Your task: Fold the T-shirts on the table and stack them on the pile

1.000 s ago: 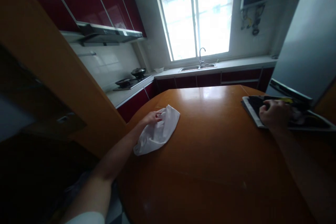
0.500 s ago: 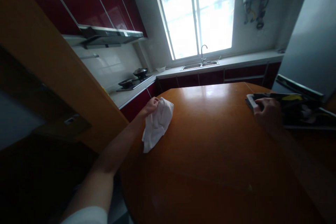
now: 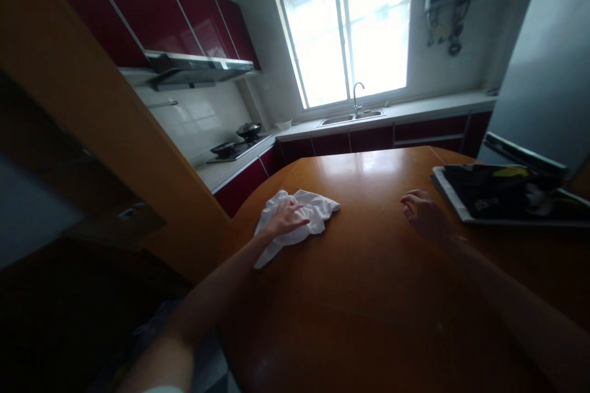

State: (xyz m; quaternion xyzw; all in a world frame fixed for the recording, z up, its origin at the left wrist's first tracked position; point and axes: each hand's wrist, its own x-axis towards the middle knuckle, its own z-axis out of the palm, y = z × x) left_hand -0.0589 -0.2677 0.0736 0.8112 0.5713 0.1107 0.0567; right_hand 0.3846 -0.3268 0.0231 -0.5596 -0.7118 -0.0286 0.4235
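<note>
A crumpled white cloth point(image 3: 318, 207) lies spread near the left edge of the brown wooden table point(image 3: 359, 276). My left hand point(image 3: 286, 218) rests on top of it with the fingers apart, not gripping. My right hand point(image 3: 424, 212) hovers over or touches the table to the right, its fingers loosely curled and nothing seen in them. Just beyond that hand lies a flat, dark folded item point(image 3: 502, 193) with yellow and white patches and a white edge, at the table's right side.
Past the table runs a white counter point(image 3: 304, 129) with a double sink point(image 3: 338, 119) and tap. Pans point(image 3: 249, 130) stand on the stove at the left. An orange-brown wooden panel point(image 3: 152, 153) rises close on my left; a large pale grey upright surface point(image 3: 534, 92) stands on the right.
My left hand has let go of the cloth's raised corner and now lies on the cloth, which has spread rightward. My right hand has left the dark item and moved left.
</note>
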